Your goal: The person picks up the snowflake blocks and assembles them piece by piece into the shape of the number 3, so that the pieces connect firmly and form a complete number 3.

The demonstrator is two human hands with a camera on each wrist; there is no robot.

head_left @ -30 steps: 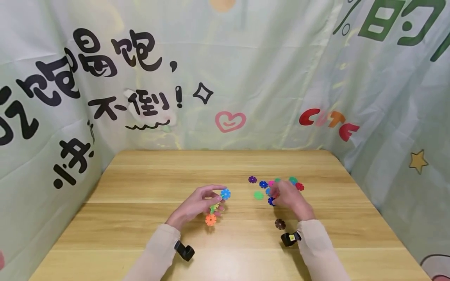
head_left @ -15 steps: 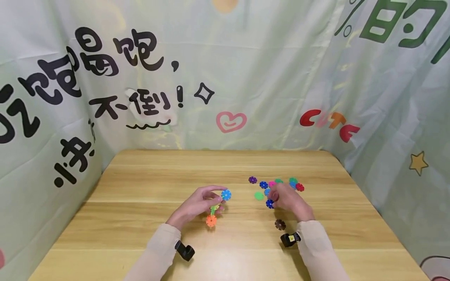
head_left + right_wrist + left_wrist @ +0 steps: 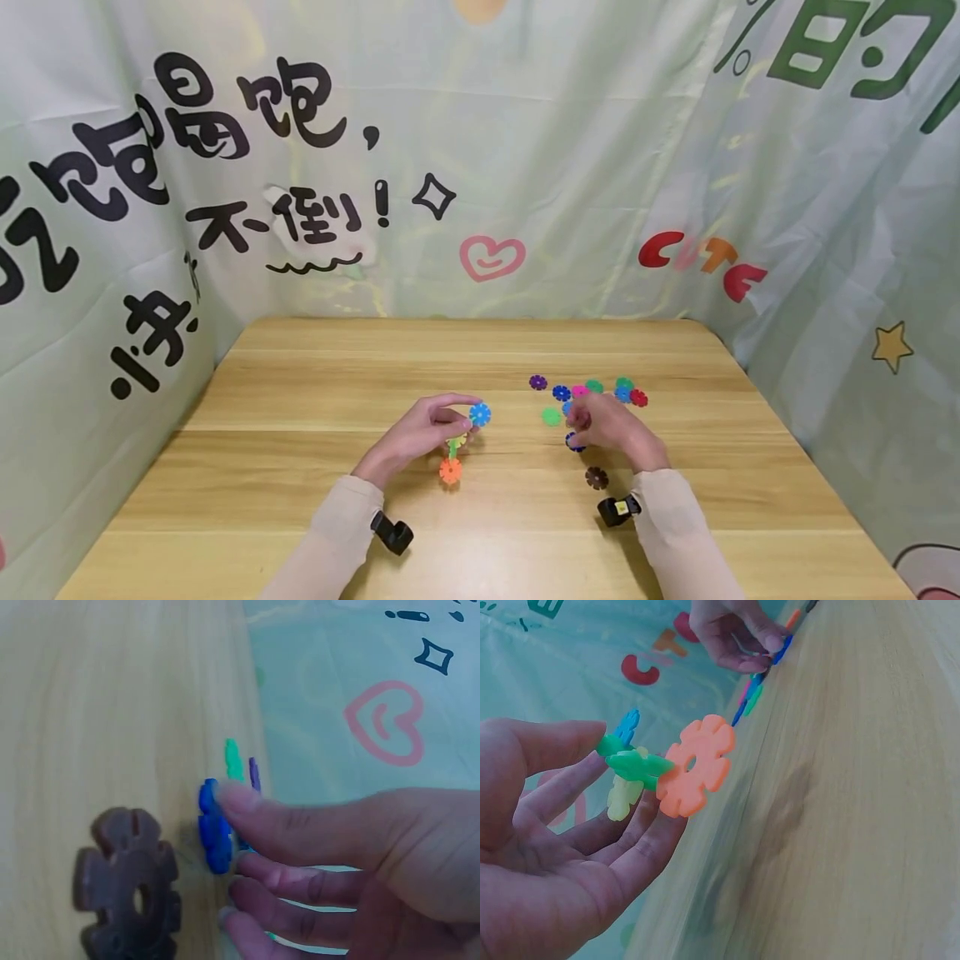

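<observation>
Fingers (image 3: 649, 859) of the left hand (image 3: 411, 433) pinch a cluster of joined discs (image 3: 639, 766) above the tabletop (image 3: 375, 367).
The right hand's (image 3: 613, 429) thumb touches a dark blue disc (image 3: 214, 832); whether it is gripped cannot be told. The left wrist view bares the orange disc's (image 3: 707, 776) centre hole, faint from the head; the right wrist view, the brown disc's (image 3: 118, 874) deep notches. Behind, the curtain (image 3: 585, 125) reads "不倒!" and "CUTE", whole only in the head view.
</observation>
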